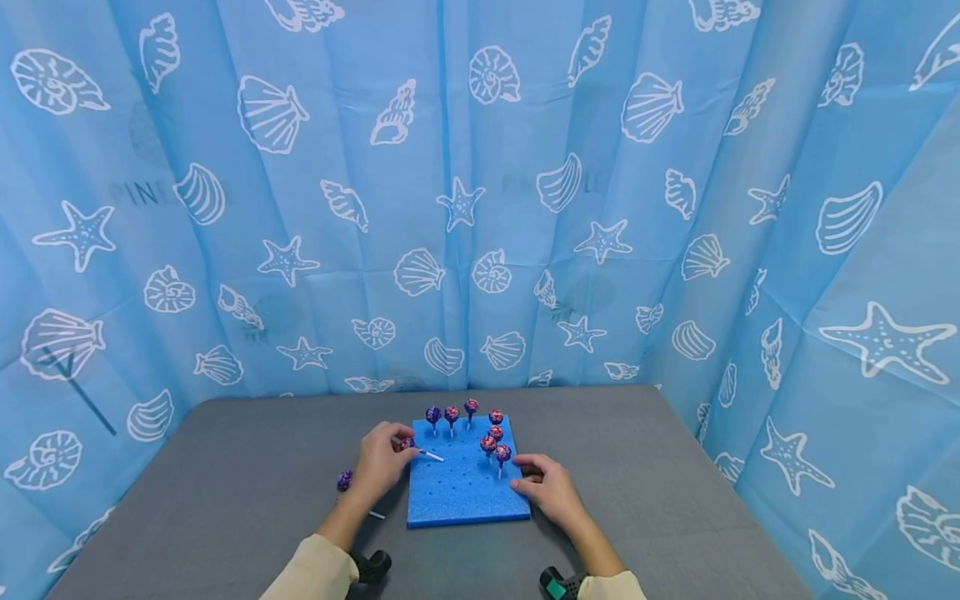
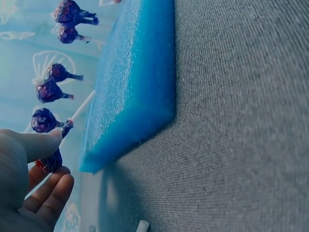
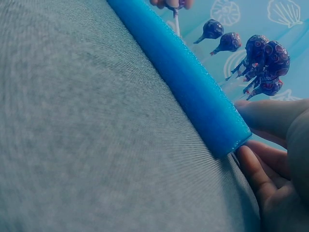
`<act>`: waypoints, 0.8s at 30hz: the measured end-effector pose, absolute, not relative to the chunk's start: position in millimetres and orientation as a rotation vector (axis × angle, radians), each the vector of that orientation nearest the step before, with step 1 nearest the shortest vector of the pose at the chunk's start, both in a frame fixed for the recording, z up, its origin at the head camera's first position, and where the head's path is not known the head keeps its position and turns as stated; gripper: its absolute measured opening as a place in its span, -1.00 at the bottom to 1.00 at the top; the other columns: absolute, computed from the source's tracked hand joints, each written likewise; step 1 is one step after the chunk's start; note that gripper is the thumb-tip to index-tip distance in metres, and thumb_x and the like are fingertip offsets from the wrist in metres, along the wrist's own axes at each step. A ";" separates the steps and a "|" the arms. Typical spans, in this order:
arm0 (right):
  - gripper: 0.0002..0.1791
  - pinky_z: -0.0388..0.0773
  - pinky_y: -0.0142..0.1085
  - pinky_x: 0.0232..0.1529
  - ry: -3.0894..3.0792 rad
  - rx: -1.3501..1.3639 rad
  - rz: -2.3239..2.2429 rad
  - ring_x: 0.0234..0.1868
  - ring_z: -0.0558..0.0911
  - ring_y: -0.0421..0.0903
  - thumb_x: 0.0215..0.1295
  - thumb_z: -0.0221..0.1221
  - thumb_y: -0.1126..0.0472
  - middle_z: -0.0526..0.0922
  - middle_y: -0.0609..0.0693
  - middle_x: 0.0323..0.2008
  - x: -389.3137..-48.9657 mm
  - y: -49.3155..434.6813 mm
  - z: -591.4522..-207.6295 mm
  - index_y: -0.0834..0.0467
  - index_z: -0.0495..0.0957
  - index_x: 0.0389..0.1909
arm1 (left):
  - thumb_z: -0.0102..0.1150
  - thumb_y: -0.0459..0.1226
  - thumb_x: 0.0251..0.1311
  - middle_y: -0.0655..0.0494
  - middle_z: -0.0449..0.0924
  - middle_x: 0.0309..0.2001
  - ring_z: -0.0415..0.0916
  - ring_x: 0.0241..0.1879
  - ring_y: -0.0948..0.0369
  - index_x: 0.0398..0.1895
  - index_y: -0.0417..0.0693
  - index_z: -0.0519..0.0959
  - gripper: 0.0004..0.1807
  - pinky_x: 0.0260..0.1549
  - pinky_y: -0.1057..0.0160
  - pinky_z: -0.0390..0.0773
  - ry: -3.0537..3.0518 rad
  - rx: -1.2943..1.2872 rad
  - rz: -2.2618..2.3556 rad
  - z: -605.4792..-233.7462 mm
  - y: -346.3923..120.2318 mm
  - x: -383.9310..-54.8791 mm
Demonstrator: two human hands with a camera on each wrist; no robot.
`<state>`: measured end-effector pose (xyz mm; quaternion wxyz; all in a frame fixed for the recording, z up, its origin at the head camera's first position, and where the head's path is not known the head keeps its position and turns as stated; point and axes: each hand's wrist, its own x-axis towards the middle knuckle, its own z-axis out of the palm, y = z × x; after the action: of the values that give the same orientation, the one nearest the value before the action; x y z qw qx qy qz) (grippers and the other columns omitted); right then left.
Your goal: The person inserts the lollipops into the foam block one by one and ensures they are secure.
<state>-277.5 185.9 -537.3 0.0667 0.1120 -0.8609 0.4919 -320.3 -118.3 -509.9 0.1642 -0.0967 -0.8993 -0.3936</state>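
Note:
My left hand (image 1: 380, 460) pinches a lollipop (image 2: 48, 162) in a purple and red wrapper by its wrapped head. Its white stick (image 1: 431, 455) points right over the left part of a blue foam board (image 1: 450, 504). The board has small holes in its top. Several wrapped lollipops (image 1: 503, 453) stand upright in it, along the back and the right side. At the board's right edge, my right hand (image 1: 553, 490) grips the foam near the front corner, with a fingertip on top and others against the side. Part of the held lollipop is hidden by my left fingers.
Left of the board, partly behind my left forearm, a lollipop (image 1: 345, 479) lies on the grey table (image 1: 262, 467). A white stick end (image 1: 377, 515) shows on the other side of that arm. A blue shell-patterned curtain (image 1: 450, 208) hangs behind the table and along its sides.

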 end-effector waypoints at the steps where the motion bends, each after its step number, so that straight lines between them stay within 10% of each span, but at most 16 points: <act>1: -0.63 0.62 -0.13 -0.10 -2.597 0.336 1.482 -0.12 0.62 0.01 0.21 0.33 0.28 0.60 0.15 -0.03 -277.4 185.7 -537.2 0.25 0.57 0.04 | 0.42 -0.35 0.07 0.12 0.51 -0.29 0.49 -0.30 0.18 -0.18 -0.13 0.66 -0.77 -0.36 0.21 0.57 -2.562 -0.281 -1.121 -509.7 -117.7 -320.2; 24: -0.63 0.62 -0.15 -0.10 -2.590 0.342 1.488 -0.12 0.62 0.01 0.22 0.33 0.27 0.60 0.15 -0.03 -277.9 186.6 -538.5 0.25 0.57 0.04 | 0.41 -0.30 0.10 0.12 0.53 -0.25 0.49 -0.27 0.17 -0.12 -0.06 0.69 -0.75 -0.27 0.16 0.63 -2.526 -0.366 -1.102 -499.1 -105.2 -318.8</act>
<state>-277.9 186.6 -538.5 0.0675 0.1136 -0.8594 0.4938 -318.8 -105.2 -499.1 0.1798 -0.1296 -0.8938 -0.3900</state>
